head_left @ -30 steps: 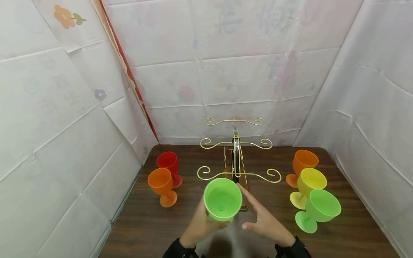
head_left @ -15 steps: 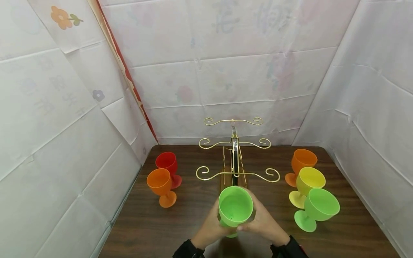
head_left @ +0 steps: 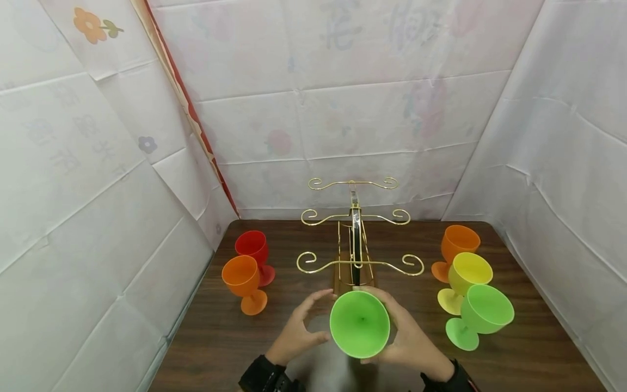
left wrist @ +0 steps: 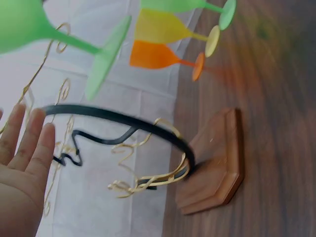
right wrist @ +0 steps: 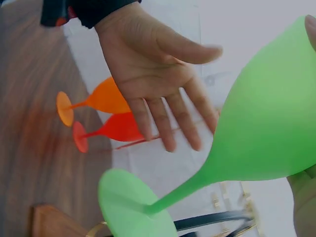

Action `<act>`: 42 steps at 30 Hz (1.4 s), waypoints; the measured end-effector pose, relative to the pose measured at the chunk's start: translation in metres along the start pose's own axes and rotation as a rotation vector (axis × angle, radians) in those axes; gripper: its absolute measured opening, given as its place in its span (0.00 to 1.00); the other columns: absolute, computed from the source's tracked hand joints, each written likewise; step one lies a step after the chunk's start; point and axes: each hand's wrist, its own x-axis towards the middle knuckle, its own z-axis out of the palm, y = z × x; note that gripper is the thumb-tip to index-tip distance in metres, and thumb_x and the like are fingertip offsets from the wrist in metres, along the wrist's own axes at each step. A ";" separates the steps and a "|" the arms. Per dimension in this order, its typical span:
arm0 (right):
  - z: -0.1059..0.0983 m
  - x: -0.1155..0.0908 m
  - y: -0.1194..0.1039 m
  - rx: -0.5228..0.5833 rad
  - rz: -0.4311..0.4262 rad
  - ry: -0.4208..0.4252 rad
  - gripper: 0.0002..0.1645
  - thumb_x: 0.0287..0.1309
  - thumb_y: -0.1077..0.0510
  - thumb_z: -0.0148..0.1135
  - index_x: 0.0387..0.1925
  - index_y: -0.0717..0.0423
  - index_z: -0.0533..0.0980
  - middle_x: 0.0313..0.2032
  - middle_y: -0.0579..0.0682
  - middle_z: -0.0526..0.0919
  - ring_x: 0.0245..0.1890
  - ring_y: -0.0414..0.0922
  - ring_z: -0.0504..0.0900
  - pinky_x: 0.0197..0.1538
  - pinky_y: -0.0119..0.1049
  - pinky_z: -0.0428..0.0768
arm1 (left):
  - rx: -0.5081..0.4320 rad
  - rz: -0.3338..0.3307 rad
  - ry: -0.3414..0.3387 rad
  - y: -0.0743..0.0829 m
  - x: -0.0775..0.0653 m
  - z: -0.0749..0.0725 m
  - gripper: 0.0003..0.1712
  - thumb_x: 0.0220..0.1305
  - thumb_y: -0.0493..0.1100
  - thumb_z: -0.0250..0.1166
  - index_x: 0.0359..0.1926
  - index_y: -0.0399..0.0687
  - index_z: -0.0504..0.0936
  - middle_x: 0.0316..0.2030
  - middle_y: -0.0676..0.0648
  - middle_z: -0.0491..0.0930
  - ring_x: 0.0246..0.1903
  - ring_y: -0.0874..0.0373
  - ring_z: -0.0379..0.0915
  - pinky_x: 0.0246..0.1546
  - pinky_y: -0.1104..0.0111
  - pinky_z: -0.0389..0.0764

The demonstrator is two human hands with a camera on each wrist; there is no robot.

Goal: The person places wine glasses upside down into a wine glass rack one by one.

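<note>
A green plastic goblet (head_left: 360, 325) is held upright in my right hand (head_left: 405, 338), whose fingers and thumb wrap its bowl. Its stem and round foot (right wrist: 129, 207) hang free in the right wrist view. My left hand (head_left: 300, 329) is spread just left of the bowl, apart from it; in the right wrist view its palm (right wrist: 150, 74) faces the goblet with straight fingers. Just beyond both hands stands a gold wire stemware rack (head_left: 356, 239) with scrolled arms, a black curved post (left wrist: 123, 118) and a wooden base (left wrist: 217, 168). No goblet hangs on its arms.
On the dark wooden table (head_left: 206, 348), a red goblet (head_left: 252, 246) and an orange goblet (head_left: 241, 276) stand at left. At right stand an orange (head_left: 459, 243), a yellow (head_left: 469, 274) and a green goblet (head_left: 487, 309). White cloth (head_left: 264, 125) encloses the sides and back.
The green goblet went from my left hand, through both hands, into my right hand, shifting slightly right and nearer to me. My left hand has let go and drawn back left.
</note>
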 end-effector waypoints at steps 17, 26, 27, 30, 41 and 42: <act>0.017 0.019 -0.009 -0.760 -0.815 -0.052 0.21 0.61 0.56 0.59 0.52 0.64 0.72 0.52 0.57 0.78 0.51 0.53 0.77 0.57 0.38 0.74 | -0.379 -0.392 -0.152 0.035 0.014 0.010 0.30 0.76 0.54 0.36 0.65 0.37 0.64 0.52 0.46 0.76 0.42 0.62 0.78 0.43 0.68 0.80; 0.023 0.014 -0.007 -0.889 -0.874 -0.120 0.19 0.71 0.67 0.36 0.53 0.61 0.72 0.53 0.55 0.77 0.52 0.49 0.77 0.55 0.37 0.75 | -0.578 -0.496 -0.303 0.042 0.016 0.010 0.33 0.74 0.52 0.41 0.69 0.31 0.53 0.50 0.53 0.75 0.41 0.66 0.78 0.41 0.72 0.79; 0.023 0.013 -0.005 -0.889 -0.873 -0.119 0.19 0.71 0.67 0.35 0.53 0.61 0.72 0.53 0.55 0.77 0.52 0.49 0.77 0.55 0.37 0.75 | -0.587 -0.498 -0.301 0.042 0.016 0.011 0.33 0.74 0.51 0.42 0.69 0.31 0.53 0.50 0.53 0.76 0.41 0.66 0.78 0.41 0.72 0.79; 0.025 0.009 -0.001 -0.897 -0.880 -0.116 0.20 0.71 0.68 0.35 0.54 0.61 0.72 0.53 0.56 0.77 0.53 0.49 0.77 0.57 0.37 0.74 | -0.607 -0.505 -0.299 0.040 0.015 0.011 0.33 0.73 0.50 0.45 0.69 0.32 0.54 0.48 0.53 0.77 0.39 0.66 0.79 0.39 0.73 0.80; 0.021 -0.007 0.006 -0.782 -0.817 -0.125 0.32 0.62 0.37 0.53 0.58 0.55 0.70 0.56 0.55 0.74 0.61 0.56 0.66 0.70 0.46 0.53 | -0.614 -0.457 -0.316 0.044 0.009 0.011 0.29 0.72 0.44 0.44 0.68 0.32 0.54 0.46 0.52 0.78 0.37 0.64 0.80 0.37 0.72 0.80; 0.017 -0.006 0.005 -0.764 -0.829 -0.111 0.33 0.61 0.37 0.54 0.58 0.56 0.70 0.57 0.56 0.74 0.62 0.57 0.65 0.70 0.47 0.53 | -0.607 -0.452 -0.316 0.046 0.008 0.010 0.29 0.72 0.44 0.44 0.68 0.33 0.55 0.46 0.51 0.78 0.38 0.64 0.80 0.37 0.72 0.80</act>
